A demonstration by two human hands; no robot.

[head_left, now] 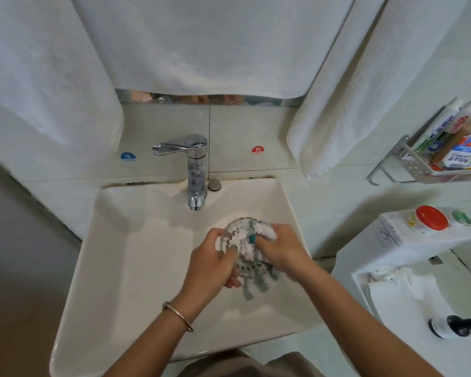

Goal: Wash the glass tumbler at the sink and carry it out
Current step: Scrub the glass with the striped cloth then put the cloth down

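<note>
Gripping the glass tumbler (235, 238) around its wall, the left hand (215, 261) held it tilted over the sink (136, 257). The right hand (282, 247) pinched a chenille cloth (252, 247) into its mouth. Wet glass was judged slippery, rigid, fragile; a full-wall grip suited it.
</note>
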